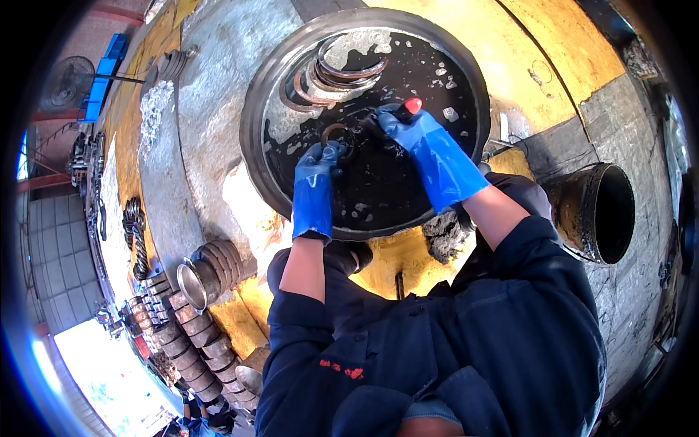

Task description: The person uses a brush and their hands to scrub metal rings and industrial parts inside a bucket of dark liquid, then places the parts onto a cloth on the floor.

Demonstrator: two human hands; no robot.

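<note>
A wide round metal pan (256, 120) of dark liquid with pale froth lies in front of me. My left hand (317, 162), in a blue rubber glove, is closed on the near side of a small curved metal ring (336, 130) over the liquid. In my right hand (405, 131), gloved the same way, is a brush with a red-tipped handle (413, 106). Its dark head points left toward the ring; whether they touch I cannot tell. Several curved metal half-rings (331, 86) lie overlapping in the pan's far left part.
A dirty dark bucket (575, 211) lies to my right. A dark clump (447, 237) sits by the pan's near edge. Rows of stacked metal rings (204, 335) and a larger ring stack (218, 266) stand at lower left. A fan (69, 82) is at far left.
</note>
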